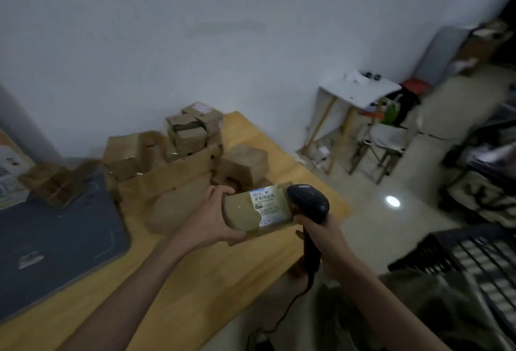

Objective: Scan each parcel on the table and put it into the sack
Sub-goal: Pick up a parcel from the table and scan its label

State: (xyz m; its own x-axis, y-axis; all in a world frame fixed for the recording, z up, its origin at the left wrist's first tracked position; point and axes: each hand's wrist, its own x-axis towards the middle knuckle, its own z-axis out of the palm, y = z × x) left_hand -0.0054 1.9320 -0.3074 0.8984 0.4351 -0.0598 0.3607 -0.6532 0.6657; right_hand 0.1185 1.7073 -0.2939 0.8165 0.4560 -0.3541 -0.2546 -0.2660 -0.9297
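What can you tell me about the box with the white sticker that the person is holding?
The parcel is a small, flat, brown cardboard box, wrapped in shiny clear tape. A white shipping label with a blue strip, barcodes and the print "501E M1" covers its right part. It is held tilted in the air above the wooden table, label facing up. The left hand grips its left end, thumb on top. The black scanner, held in the right hand, sits at its right end.

Left hand holds labelled parcel; right hand grips scanner.
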